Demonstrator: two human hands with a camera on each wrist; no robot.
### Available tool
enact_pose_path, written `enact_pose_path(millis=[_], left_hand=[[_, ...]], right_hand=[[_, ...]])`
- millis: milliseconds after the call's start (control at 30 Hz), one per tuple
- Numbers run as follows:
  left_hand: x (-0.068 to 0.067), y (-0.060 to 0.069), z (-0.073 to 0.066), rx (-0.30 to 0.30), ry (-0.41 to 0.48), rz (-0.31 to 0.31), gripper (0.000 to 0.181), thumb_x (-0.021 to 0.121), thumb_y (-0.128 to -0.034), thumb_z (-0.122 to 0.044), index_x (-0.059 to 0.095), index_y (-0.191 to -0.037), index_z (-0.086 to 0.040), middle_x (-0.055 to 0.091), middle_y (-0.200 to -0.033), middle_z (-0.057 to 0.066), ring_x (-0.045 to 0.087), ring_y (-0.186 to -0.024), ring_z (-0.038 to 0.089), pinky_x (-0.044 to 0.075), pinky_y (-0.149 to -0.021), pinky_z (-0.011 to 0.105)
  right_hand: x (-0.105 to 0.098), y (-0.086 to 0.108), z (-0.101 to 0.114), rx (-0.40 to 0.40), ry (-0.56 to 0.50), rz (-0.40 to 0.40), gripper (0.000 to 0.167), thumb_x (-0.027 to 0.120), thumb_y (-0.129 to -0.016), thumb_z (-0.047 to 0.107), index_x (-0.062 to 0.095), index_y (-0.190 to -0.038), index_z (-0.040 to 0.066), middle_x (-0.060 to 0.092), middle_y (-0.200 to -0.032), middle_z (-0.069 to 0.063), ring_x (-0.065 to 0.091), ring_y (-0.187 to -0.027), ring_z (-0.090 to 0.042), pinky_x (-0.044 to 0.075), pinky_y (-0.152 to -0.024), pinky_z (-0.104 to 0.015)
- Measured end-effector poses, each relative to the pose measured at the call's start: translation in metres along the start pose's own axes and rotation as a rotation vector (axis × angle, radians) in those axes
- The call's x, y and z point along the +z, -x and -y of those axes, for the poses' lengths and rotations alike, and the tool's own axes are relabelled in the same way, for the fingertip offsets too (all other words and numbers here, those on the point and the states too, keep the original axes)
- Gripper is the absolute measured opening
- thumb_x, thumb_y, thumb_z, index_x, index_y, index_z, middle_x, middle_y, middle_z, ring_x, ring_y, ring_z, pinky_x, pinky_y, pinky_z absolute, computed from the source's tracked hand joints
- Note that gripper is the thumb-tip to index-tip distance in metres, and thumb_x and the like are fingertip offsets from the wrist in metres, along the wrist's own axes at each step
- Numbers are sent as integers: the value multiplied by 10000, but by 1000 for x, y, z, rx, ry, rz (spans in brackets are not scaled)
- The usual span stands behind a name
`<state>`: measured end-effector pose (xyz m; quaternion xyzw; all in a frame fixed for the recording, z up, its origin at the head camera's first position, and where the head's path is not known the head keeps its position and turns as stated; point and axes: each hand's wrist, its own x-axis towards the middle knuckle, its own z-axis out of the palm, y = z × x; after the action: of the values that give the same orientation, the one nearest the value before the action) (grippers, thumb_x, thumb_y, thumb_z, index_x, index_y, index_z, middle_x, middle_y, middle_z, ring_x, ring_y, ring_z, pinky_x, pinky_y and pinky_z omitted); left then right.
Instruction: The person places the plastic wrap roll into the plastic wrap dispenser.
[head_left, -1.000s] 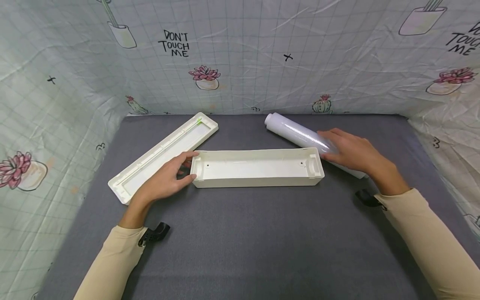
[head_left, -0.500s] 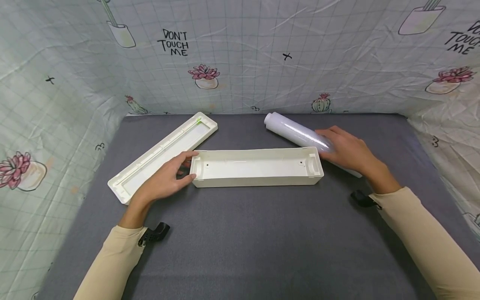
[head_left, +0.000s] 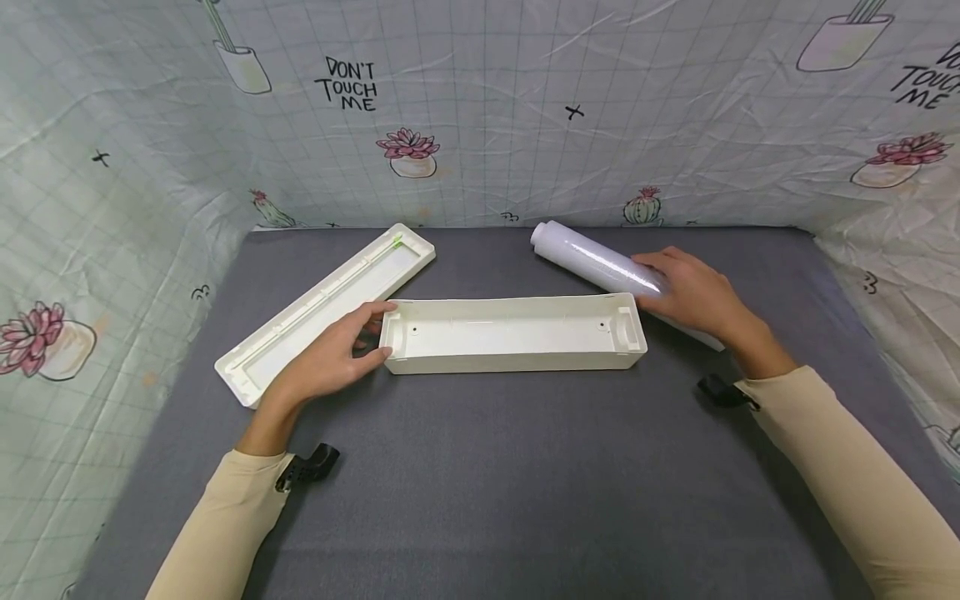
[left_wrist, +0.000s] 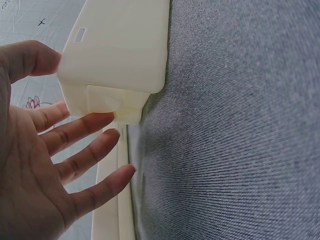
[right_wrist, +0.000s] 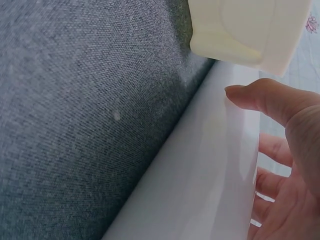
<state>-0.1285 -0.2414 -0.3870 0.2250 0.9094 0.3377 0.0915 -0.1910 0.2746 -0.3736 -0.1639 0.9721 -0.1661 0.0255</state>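
An open white box (head_left: 517, 362) lies in the middle of the table, hollow side up. At its left end, my left hand (head_left: 330, 358) grips the corners between thumb and fingers; the left wrist view shows that hand (left_wrist: 45, 150) with thumb and fingertips on the box end (left_wrist: 120, 45). A shiny film roll (head_left: 592, 257) lies slanted behind and beside the box's right end. My right hand (head_left: 697, 292) grips the roll's near part, thumb on one side and fingers on the other. In the right wrist view the roll (right_wrist: 200, 170) runs beside that hand (right_wrist: 300, 145).
A white lid (head_left: 255, 375) with a green piece near its far end lies slanted on the left, partly behind my left hand. Grey cloth (head_left: 510, 483) covers the table. Patterned sheets (head_left: 480, 150) hang along the back and sides.
My right hand has shifted slightly left and away from me along the roll. The roll's near end has moved slightly with it. The left hand and the box stay practically where they were.
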Motion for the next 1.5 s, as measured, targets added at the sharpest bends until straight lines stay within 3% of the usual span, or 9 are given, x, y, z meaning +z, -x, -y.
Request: enact_pose_path(millis=[700,900,1500], left_hand=[[0,-1,3,13,-7,-7,617,644,-988,-199,387,-1534,-69,550,-1387,168,561,-1193,326,501,-933,542],[1,0,0,-6,32,0,617,645,-994,-198,379,-1538,-82,548,-1382,175,563,-1193,332,512,-941,554],[2,-2,-2,-20,31,0,621,644,-993,-181,373,-1544,-83,545,-1387,171,563,-1191,332,510,-944,552]], right_hand=[[-2,-20,-8,63,-59,28,642,775,-879,344,558,-1449,142,578,-1313,-189,563,-1110,-375,461,-829,-599],[-4,-25,-11,66,-97,54,624,780,-876,359,575,-1428,153,594,-1288,-190,553,-1109,-346,456,-837,-560],[-9,-45,-19,48,-197,175,672,775,-895,289,501,-1451,30,577,-1367,-251,566,-1135,-368,438,-932,-528]])
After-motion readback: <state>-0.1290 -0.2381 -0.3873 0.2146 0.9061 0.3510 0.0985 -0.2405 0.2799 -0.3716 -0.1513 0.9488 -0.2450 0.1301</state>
